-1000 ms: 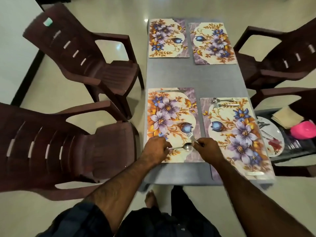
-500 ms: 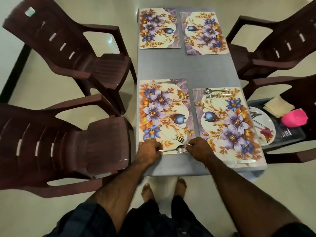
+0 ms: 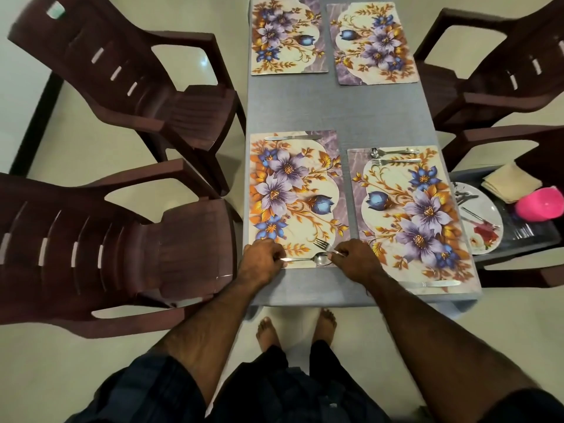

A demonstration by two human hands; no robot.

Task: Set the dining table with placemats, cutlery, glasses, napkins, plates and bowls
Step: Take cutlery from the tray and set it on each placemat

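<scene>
Several floral placemats lie on the grey table (image 3: pixel 341 108). At the near edge of the near-left placemat (image 3: pixel 293 193), my left hand (image 3: pixel 262 257) pinches the handle of a spoon (image 3: pixel 308 258) that lies flat along the mat's edge. My right hand (image 3: pixel 355 257) holds a fork (image 3: pixel 324 245) by its handle, tines pointing up-left just above the spoon's bowl. A knife (image 3: pixel 291 138) lies along this mat's far edge. The near-right placemat (image 3: pixel 409 215) carries a spoon (image 3: pixel 393 152) and fork (image 3: pixel 396 161) at its far edge and a knife (image 3: pixel 439 283) at its near edge.
Dark brown plastic chairs stand on both sides; the near-left chair (image 3: pixel 106 245) is close to the table corner. A dark tray (image 3: pixel 531 233) on the right chair holds a floral plate (image 3: pixel 482 221) with cutlery, folded napkins (image 3: pixel 509 183) and a pink bowl (image 3: pixel 541 206).
Both hands have drawn the spoon and fork toward the near edge of the near-left placemat. The spoon now lies flat on the mat, with the fork just above it.
</scene>
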